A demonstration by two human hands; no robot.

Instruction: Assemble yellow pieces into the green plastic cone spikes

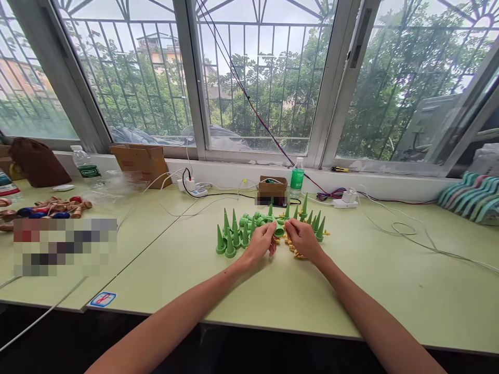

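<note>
My left hand is closed around a green plastic watering spike, with its round open end turned toward my right. Close beside that opening, my right hand has thumb and fingers pinched together; whatever is between them is too small or hidden to make out. Several green cone-shaped spikes stand points up to the left of my hands, and more spikes stand on the right. Beyond my left hand lies a heap of green threaded parts. Small yellow pieces lie under and around my right hand.
Behind the spikes are a small brown box and a green-labelled bottle. Cables and a power strip run along the window wall. Wooden toys lie at left, and hangers at far right.
</note>
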